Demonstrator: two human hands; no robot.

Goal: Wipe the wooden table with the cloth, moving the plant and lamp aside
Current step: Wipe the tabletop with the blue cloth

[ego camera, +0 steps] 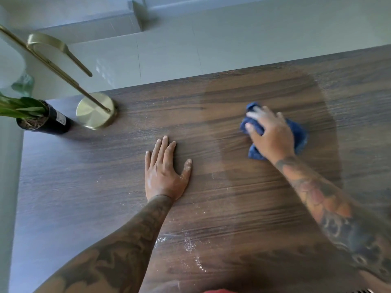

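Note:
The dark wooden table (105, 187) fills the view. My right hand (273, 136) grips a bunched blue cloth (298, 134) and presses it on the table right of centre. A darker, damp patch surrounds the cloth. My left hand (167, 172) rests flat on the table near the middle, fingers straight and spread. A brass lamp (95, 111) with a round base stands at the far left corner. Next to the lamp, a plant in a dark pot (50, 121) stands at the left edge. White powder specks (190, 246) lie on the wood near the front.
Pale floor tiles (169, 56) lie beyond the table's far edge. The lamp's slanted brass stem (53, 66) and its white shade (8, 66) reach over the far left corner. The table's left edge (20, 166) drops to the floor.

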